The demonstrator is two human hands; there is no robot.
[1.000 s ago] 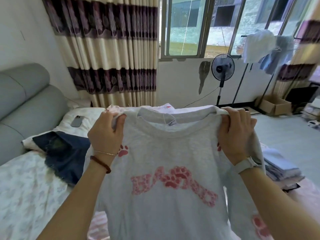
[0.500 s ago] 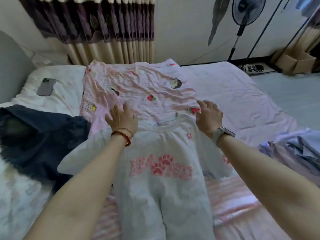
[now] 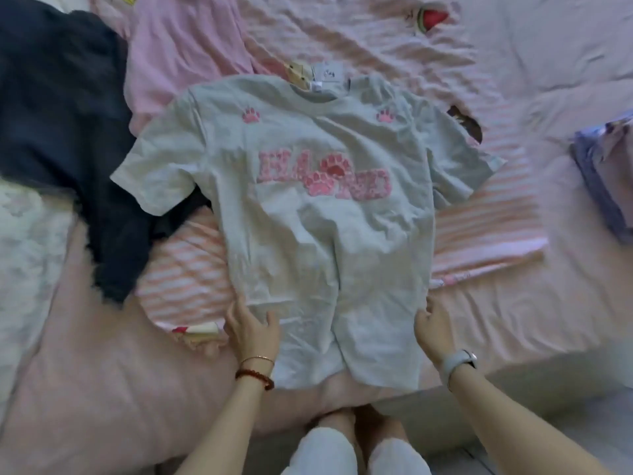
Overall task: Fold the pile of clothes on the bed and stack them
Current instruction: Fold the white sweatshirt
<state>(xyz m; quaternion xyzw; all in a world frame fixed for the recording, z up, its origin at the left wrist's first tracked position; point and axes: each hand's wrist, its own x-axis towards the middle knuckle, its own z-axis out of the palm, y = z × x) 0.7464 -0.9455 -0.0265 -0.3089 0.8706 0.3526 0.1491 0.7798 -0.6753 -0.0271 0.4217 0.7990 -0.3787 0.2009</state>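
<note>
Head view: grey T-shirt (image 3: 308,207) flat, pink lettering illegible.

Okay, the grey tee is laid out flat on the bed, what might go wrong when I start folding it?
1. The grey tee lies on a pink striped garment, so a fold may drag or catch that cloth too.
2. Its left sleeve overlaps the dark garment; that could get pulled along.
3. The body shows creases between the left hand and right hand; folding now may set them in.
</note>
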